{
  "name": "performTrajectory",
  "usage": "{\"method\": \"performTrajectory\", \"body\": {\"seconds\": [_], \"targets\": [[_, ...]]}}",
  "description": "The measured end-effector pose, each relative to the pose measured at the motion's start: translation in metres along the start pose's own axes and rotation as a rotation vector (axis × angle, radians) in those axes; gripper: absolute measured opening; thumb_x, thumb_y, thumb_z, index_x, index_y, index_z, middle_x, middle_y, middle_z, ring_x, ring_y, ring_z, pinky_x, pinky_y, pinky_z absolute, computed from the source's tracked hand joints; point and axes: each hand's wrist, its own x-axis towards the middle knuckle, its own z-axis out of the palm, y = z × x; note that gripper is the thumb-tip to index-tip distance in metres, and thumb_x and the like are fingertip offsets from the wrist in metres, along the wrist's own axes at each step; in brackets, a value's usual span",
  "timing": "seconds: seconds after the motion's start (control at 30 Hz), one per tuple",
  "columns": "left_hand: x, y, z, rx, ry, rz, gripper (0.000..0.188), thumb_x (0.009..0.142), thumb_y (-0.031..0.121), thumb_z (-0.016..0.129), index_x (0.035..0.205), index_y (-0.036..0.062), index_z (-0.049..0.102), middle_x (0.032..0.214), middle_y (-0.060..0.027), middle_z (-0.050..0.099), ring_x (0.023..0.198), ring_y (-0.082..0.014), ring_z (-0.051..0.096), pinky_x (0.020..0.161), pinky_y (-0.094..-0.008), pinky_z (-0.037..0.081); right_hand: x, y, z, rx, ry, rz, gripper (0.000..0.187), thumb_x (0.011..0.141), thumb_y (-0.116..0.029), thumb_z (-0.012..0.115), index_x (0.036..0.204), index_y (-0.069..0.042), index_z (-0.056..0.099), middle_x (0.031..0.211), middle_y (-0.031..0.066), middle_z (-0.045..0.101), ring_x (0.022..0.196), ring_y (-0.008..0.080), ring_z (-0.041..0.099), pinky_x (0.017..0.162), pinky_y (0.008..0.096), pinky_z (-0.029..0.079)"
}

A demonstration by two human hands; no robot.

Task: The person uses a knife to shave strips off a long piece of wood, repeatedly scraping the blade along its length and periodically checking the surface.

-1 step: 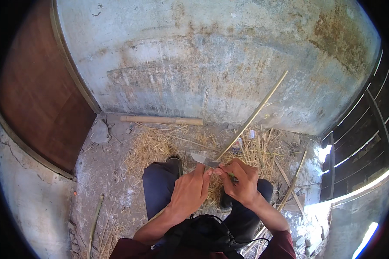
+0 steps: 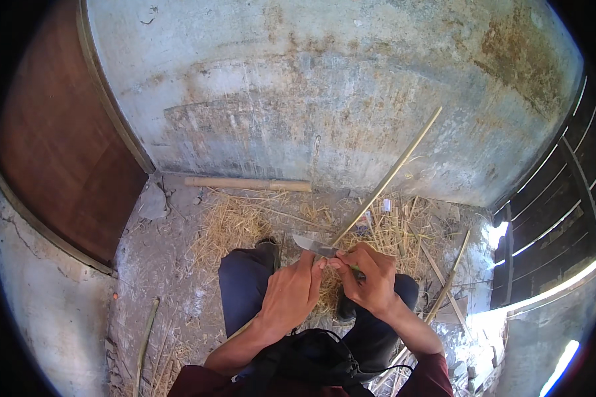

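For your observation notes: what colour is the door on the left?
Reddish brown door, seen best in the head view.

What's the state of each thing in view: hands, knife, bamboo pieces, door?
Left hand: closed around the knife.
Right hand: gripping the thin bamboo strip.
Knife: held, blade against the strip.
Thin bamboo strip: held at its lower end, slanting up toward the wall.
Bamboo pole: lying flat at the foot of the wall.
Brown door: shut.

Pale yellow bamboo strip [image 2: 385, 178], grey steel knife blade [image 2: 311, 245], navy trousers [image 2: 242, 291], reddish-brown door [image 2: 59, 152], straw-yellow shavings [image 2: 232, 225].
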Motion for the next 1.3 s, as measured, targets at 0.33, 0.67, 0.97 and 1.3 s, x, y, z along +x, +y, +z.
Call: {"method": "performTrajectory", "body": {"seconds": [0.33, 0.67, 0.97, 1.3], "targets": [[0.000, 0.002, -0.006, -0.109, -0.047, 0.007, 0.027, 0.118, 0.024, 0.050, 0.109, -0.0014, 0.054, 0.069, -0.0264, 0.063, 0.067, -0.0513, 0.066, 0.060, -0.0602, 0.048, 0.002, -0.011, -0.007, 0.025, -0.012, 0.040, 0.021, 0.086, 0.000, 0.089, 0.091, 0.000, 0.069, 0.084, 0.0164, 0.076, 0.067, 0.0279, 0.074, 0.057, 0.0348, 0.054], [-0.003, 0.009, -0.003, 0.032, 0.010, -0.014, 0.024, 0.116, 0.023, 0.052, 0.117, -0.0009, 0.054, 0.075, -0.0271, 0.068, 0.072, -0.0522, 0.069, 0.061, -0.0617, 0.051, 0.005, -0.008, -0.003, -0.080, 0.075, -0.027, 0.018, 0.088, -0.015, 0.091, 0.086, -0.009, 0.074, 0.073, 0.0053, 0.064, 0.051, 0.0233, 0.062, 0.046, 0.0366, 0.046], [-0.006, 0.012, -0.001, 0.045, 0.021, -0.040, 0.025, 0.116, 0.022, 0.052, 0.113, -0.0029, 0.058, 0.079, -0.0276, 0.067, 0.072, -0.0529, 0.066, 0.062, -0.0603, 0.048, 0.008, -0.012, -0.011, -0.171, 0.046, -0.045, 0.021, 0.085, -0.002, 0.090, 0.085, -0.003, 0.069, 0.074, 0.0118, 0.068, 0.056, 0.0262, 0.067, 0.049, 0.0370, 0.048], [-0.013, -0.001, 0.000, 0.096, 0.024, -0.062, 0.027, 0.116, 0.026, 0.053, 0.108, 0.0003, 0.054, 0.076, -0.0260, 0.068, 0.069, -0.0511, 0.068, 0.059, -0.0614, 0.050, 0.022, 0.016, -0.014, -0.135, 0.134, 0.013, 0.018, 0.087, -0.004, 0.089, 0.086, -0.005, 0.072, 0.077, 0.0082, 0.070, 0.057, 0.0259, 0.067, 0.050, 0.0371, 0.049]]}}
